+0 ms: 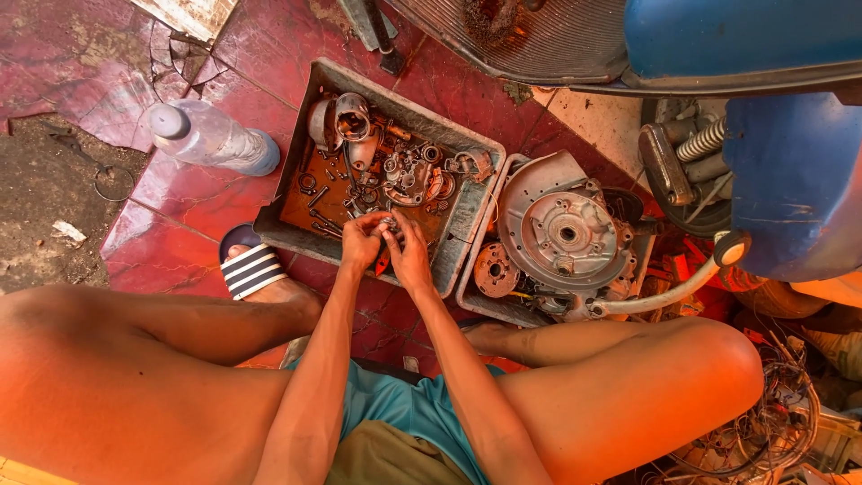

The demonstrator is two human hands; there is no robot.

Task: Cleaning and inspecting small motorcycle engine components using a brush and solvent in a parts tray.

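My left hand [362, 241] and my right hand [409, 254] meet over the near edge of a grey metal tray [467, 216] full of rusty engine parts. Both grip a small metal part [390, 224] between the fingertips. A red-handled tool [383, 261] pokes out below the hands; which hand holds it I cannot tell. Bearings, bolts and housings [409, 171] lie in the tray just beyond the fingers.
A second tray with a round engine casing [561, 229] sits to the right. A plastic water bottle [211, 135] lies left on red tiles. A blue scooter body [790, 180] stands at the right, tangled wires [763, 431] below it. My sandalled foot [256, 269] rests beside the tray.
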